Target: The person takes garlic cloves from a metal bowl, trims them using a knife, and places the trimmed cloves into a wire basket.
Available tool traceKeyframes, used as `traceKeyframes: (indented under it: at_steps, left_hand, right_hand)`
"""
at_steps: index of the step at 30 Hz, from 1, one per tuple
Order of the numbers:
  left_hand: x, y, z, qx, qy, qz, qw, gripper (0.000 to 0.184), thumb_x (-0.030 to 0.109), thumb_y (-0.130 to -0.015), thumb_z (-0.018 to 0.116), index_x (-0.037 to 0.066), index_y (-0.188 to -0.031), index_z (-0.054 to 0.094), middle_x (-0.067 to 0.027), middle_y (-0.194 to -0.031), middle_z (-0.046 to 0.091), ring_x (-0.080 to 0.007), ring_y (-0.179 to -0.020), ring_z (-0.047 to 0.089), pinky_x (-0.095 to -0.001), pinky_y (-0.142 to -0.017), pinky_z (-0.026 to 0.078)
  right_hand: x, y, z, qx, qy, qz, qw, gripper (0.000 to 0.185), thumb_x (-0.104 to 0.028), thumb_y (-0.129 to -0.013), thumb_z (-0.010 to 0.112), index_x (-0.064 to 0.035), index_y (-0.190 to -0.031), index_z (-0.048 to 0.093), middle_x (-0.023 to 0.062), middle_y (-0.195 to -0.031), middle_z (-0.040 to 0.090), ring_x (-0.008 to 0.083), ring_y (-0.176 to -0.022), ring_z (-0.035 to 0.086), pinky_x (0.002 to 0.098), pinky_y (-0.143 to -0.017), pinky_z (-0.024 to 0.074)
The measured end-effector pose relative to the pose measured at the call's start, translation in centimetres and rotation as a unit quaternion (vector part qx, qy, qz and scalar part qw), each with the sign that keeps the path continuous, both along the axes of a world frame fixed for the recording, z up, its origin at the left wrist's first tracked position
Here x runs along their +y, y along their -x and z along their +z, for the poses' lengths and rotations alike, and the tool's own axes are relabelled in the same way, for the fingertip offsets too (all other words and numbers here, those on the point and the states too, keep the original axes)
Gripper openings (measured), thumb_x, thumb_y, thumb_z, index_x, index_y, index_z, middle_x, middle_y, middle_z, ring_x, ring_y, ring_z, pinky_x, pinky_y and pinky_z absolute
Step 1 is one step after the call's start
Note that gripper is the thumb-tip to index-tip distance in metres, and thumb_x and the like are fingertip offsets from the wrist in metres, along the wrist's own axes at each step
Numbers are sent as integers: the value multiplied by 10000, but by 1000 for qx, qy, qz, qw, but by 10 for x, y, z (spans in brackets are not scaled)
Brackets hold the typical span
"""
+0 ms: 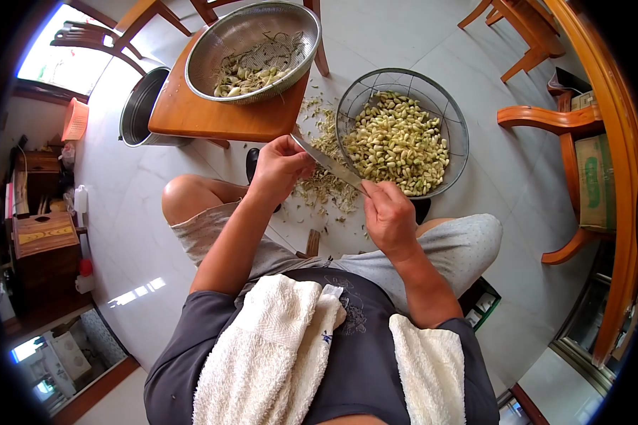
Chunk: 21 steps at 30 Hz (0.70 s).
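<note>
1. Head view, nearest: white towel (259, 347), its two lengths lying over a dark shirt (365, 368).
2. Hands, two, apart from each other, one toward each end of the knife.
3. Right hand (391, 216): closed on the handle end of the knife.
4. Knife (332, 166): metal blade, slanting up and leftward across the gap between the hands.
5. Left hand (283, 166): thumb and fingers drawn together beside the blade's far end; whether they pinch anything, cannot tell.
6. Grey shorts (450, 244), knees spread wide.
7. Scraps (329, 193), dry and pale, scattered over the tiled floor (514, 149) below the blade.
8. Mesh basket (456, 117), round, on the floor beyond the right hand; contents: many pale-green pieces (400, 142).
9. Wooden seat (220, 126), beyond the left hand, bearing a metal colander (204, 64) of similar pieces and stringy trimmings.
10. Metal bucket (139, 106), just left of the seat.
</note>
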State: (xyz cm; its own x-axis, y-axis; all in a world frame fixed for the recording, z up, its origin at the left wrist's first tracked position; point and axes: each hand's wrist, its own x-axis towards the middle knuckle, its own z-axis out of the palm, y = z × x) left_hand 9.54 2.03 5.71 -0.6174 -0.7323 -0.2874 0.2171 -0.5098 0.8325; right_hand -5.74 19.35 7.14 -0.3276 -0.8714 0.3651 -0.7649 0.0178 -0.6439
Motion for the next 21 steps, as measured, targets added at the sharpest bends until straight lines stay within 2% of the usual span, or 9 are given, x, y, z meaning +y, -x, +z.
traceKeyframes:
  at_steps: [5, 10, 11, 14, 16, 21]
  left_hand:
    - [2, -5, -3, -28, 57, 15, 998, 131, -53, -792, 661, -5, -782, 539, -91, -712, 610, -142, -564, 554, -248, -509, 438]
    - [5, -12, 5, -40, 78, 13, 996, 94, -42, -802, 663, -17, -837, 580, -105, -753, 640, -139, -599, 592, -240, -524, 470]
    - [5, -13, 6, -8, 59, 3, 998, 89, -39, -807, 659, -13, -851, 586, -111, -772, 647, -142, -614, 601, -242, -529, 474]
    - [3, -17, 4, 86, 4, -17, 996, 77, -27, -827, 642, 1, -885, 600, -125, -824, 664, -154, -656, 624, -250, -548, 485]
    - [2, -19, 1, 140, -33, -33, 989, 67, -16, -843, 627, 12, -899, 606, -130, -855, 671, -161, -683, 634, -259, -563, 491]
    - [1, -16, 0, 134, -67, -20, 988, 37, 0, -853, 617, 19, -883, 608, -106, -819, 660, -157, -659, 612, -273, -569, 474]
  right_hand:
    - [0, 0, -7, -5, 9, 9, 1000, 239, -30, -745, 639, -27, -983, 655, 97, -795, 571, 289, -700, 591, 374, -620, 477]
    - [3, 5, -30, -50, -103, 0, 993, 134, -80, -799, 631, -2, -907, 649, 158, -740, 586, 308, -691, 600, 369, -606, 470]
    - [4, 8, -35, -52, -135, 0, 989, 126, -97, -805, 630, -2, -887, 647, 163, -724, 582, 309, -683, 600, 371, -600, 466]
    - [2, 9, -32, -147, -135, -19, 980, 123, -123, -809, 635, -4, -838, 640, 168, -717, 581, 315, -647, 591, 367, -587, 457]
    - [1, 7, -23, -168, -126, -25, 977, 112, -106, -803, 629, -11, -856, 652, 176, -746, 590, 339, -681, 589, 393, -601, 455]
    - [-1, 3, -6, -185, -49, -16, 981, 140, -62, -797, 628, -15, -924, 665, 153, -766, 599, 324, -681, 593, 379, -600, 459]
